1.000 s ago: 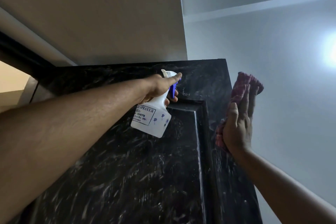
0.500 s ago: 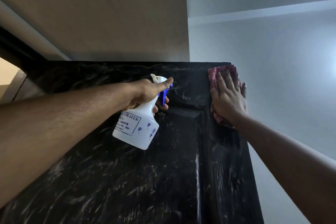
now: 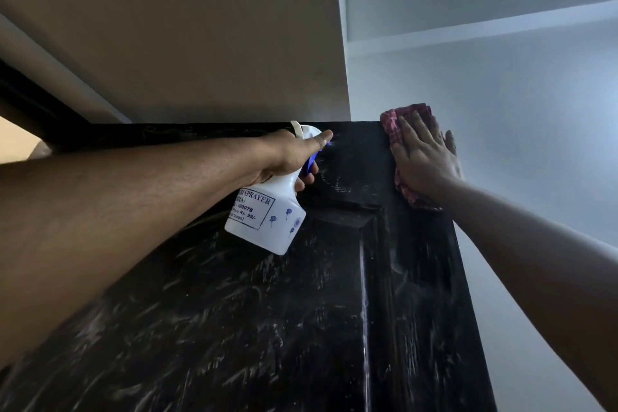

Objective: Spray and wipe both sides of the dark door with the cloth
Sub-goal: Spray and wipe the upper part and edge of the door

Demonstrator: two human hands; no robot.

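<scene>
The dark door [image 3: 254, 328] fills the lower view, its panelled face streaked with wet smears. My left hand [image 3: 291, 157] grips the neck of a white spray bottle [image 3: 267, 221] with a blue trigger, the nozzle close to the door's top rail. My right hand [image 3: 423, 160] lies flat with straight fingers on a red checked cloth [image 3: 393, 122], pressing it against the door's top right corner. Part of the cloth is hidden under the palm.
A beige wall [image 3: 200, 43] rises above the door on the left. To the right stands a pale grey wall [image 3: 518, 110] with a horizontal ledge. A dark door frame [image 3: 30, 100] runs along the upper left.
My right hand moved the cloth up from the door's right edge to the top right corner and laid it flat there. The left hand and bottle stayed near the top rail.
</scene>
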